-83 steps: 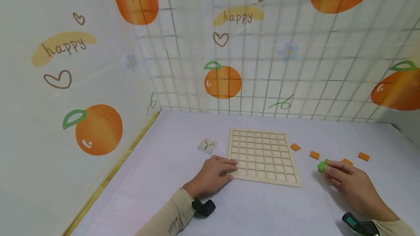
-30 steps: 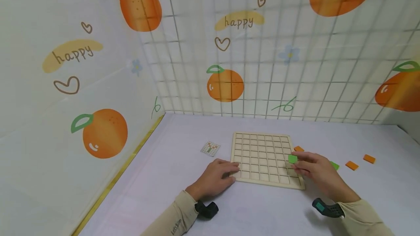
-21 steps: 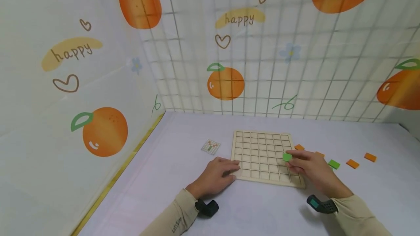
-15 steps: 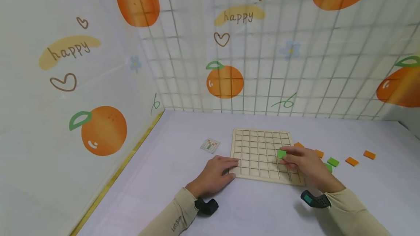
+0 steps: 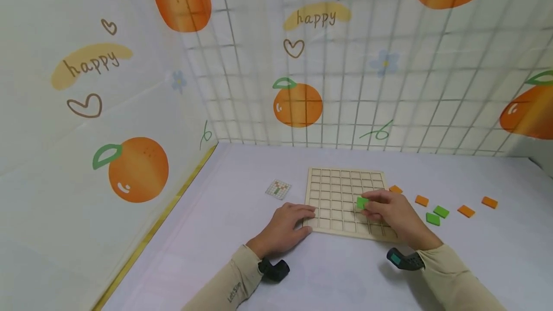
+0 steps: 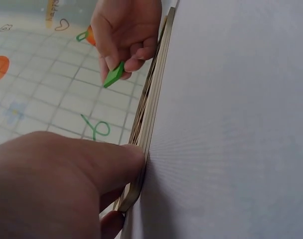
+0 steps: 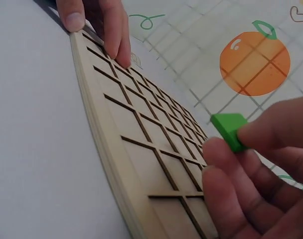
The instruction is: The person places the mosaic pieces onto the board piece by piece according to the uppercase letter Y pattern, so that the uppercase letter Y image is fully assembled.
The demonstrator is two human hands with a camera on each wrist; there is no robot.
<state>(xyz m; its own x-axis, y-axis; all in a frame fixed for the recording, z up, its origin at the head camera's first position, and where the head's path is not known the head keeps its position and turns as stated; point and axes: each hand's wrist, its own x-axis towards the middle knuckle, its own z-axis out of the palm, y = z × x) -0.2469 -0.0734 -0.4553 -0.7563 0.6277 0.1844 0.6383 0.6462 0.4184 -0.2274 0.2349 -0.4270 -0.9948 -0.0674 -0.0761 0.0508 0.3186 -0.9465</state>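
Note:
A pale wooden grid board [image 5: 330, 200] lies on the white table. My left hand [image 5: 282, 227] rests at its near left corner, the thumb against the near edge and the other fingers reaching over the left side, as the right wrist view also shows. Between thumb and fingertips, my right hand [image 5: 395, 212] pinches a small square green tile [image 7: 230, 130]. In the left wrist view the green tile [image 6: 114, 74] is held tilted, above the board. From the head view, the right hand covers some of the board's right-hand squares.
Right of the board lie two green tiles [image 5: 441, 211] and several orange tiles [image 5: 466, 211]. A small card with a coloured grid pattern [image 5: 278, 189] lies left of the board. Behind the table hangs a white sheet [image 5: 242, 85] printed with oranges.
My right hand has carried the green tile leftward from the loose tiles to over the board's right half. Green tiles it had hidden now show. The left hand has stayed at the corner.

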